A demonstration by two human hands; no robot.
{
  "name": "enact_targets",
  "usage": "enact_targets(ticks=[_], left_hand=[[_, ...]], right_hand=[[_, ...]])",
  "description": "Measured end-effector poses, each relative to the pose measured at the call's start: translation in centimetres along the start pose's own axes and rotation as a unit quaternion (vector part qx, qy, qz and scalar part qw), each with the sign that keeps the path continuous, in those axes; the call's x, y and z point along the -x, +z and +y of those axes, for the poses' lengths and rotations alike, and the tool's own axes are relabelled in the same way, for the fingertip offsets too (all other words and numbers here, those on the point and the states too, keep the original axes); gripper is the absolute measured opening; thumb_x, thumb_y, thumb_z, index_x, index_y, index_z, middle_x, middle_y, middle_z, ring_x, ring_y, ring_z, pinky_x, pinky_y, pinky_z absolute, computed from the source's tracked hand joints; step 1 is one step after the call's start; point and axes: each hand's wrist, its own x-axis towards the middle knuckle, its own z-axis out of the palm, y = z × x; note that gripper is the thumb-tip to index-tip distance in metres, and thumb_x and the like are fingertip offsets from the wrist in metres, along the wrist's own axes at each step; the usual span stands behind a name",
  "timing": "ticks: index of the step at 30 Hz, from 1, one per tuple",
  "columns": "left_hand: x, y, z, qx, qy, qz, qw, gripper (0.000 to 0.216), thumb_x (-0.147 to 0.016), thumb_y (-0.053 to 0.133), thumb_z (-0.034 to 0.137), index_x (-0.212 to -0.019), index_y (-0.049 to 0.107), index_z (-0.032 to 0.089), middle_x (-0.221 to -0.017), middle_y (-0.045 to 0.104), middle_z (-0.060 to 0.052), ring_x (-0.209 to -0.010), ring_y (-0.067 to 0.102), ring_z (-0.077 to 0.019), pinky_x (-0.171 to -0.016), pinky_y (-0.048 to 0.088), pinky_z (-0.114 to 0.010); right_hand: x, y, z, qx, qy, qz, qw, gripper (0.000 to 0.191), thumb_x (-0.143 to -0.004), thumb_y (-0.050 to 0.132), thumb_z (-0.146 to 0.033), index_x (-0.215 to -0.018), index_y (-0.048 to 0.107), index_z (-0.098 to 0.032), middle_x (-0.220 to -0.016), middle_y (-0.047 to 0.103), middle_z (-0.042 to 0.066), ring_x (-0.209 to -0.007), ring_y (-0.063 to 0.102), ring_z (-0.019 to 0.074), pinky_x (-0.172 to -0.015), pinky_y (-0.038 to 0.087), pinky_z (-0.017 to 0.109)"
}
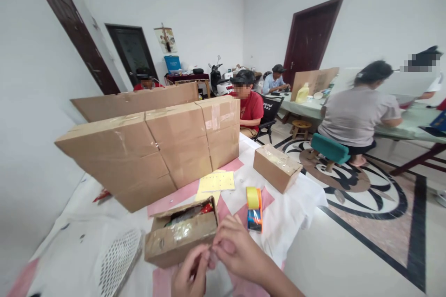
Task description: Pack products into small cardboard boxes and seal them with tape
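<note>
My left hand (192,270) and my right hand (234,247) meet at the near edge of the table, fingertips pinched together. Whatever they hold between them is too small and blurred to name. Just beyond them stands an open cardboard box (181,239) with red and dark packaged items (188,215) inside. To the right of my right hand lies a tape dispenser (254,209), orange and blue with a yellow roll. Yellow sheets (216,182) rest on the cloth behind the open box.
A white perforated basket (119,260) sits at the left. Large cardboard panels (174,144) stand across the table, and a closed small box (277,167) is at its right edge. A person in red (251,106) sits beyond; others work at a second table (411,123).
</note>
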Motion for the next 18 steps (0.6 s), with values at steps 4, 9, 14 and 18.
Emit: enact_targets(ticks=[4,9,14,18], left_hand=[[0.4,-1.6,2.0,0.008,-0.032,-0.018,0.999,0.048,-0.082,0.068,0.06,-0.106,0.069,0.019,-0.066,0.071,-0.001,-0.042,0.053,-0.0116,-0.039,0.039,-0.022],[-0.4,-4.3,4.1,-0.044,-0.084,-0.062,0.994,0.077,-0.088,0.062,0.056,-0.148,0.038,0.013,-0.06,0.07,0.004,-0.049,0.061,-0.0152,-0.049,0.046,-0.023],[-2.2,-7.4,3.0,-0.216,0.043,0.056,0.974,0.049,-0.095,0.055,0.05,-0.132,0.059,0.017,-0.064,0.072,0.001,-0.06,0.067,-0.0182,-0.063,0.051,-0.029],[-6.2,-8.5,2.5,-0.429,0.274,0.04,0.86,0.051,-0.095,0.056,0.048,-0.138,0.058,0.019,-0.136,0.067,-0.016,-0.128,0.06,-0.0322,-0.105,0.042,-0.046]], right_hand=[[-1.6,-0.3,-0.7,0.033,-0.025,-0.029,0.999,0.009,-0.089,0.065,-0.016,-0.084,0.061,-0.021,-0.086,0.06,0.0,-0.093,0.055,0.0192,-0.089,0.038,0.036],[-3.0,0.5,-0.7,0.072,-0.057,-0.086,0.992,0.01,-0.095,0.061,-0.02,-0.085,0.059,-0.022,-0.088,0.061,0.001,-0.095,0.053,0.0207,-0.089,0.035,0.038],[-4.5,0.3,-0.7,0.027,-0.045,-0.036,0.998,0.015,-0.098,0.053,-0.022,-0.083,0.056,-0.022,-0.085,0.06,0.002,-0.088,0.054,0.0199,-0.088,0.038,0.038],[-6.2,-0.8,-0.9,0.01,-0.056,-0.012,0.998,0.017,-0.098,0.053,-0.025,-0.081,0.056,-0.023,-0.085,0.06,0.003,-0.088,0.054,0.0211,-0.087,0.04,0.039]])
